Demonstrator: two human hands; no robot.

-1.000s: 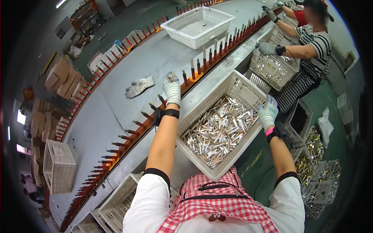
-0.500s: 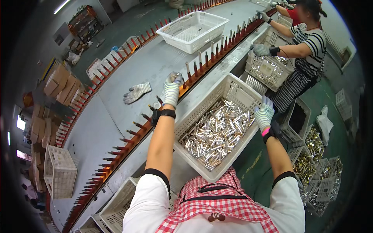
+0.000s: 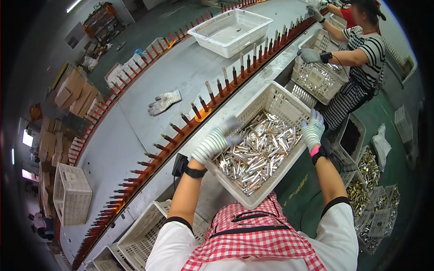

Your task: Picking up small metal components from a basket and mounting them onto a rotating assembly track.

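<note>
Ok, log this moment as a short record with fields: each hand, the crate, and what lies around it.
left hand: gloved, over the near left part of the crate, above the metal tubes
right hand: gloved, at the crate's right rim
crate: white lattice, holds shiny metal tubes
conveyor: grey, rows of red-brown pegs
loose glove: lying on conveyor
co-worker: at a second crate

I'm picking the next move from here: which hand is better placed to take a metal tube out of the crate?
Left, probably. The left hand hovers directly over the heap of shiny metal tubes inside the white crate. The right hand sits at the crate's right rim, seemingly steadying it.
</note>
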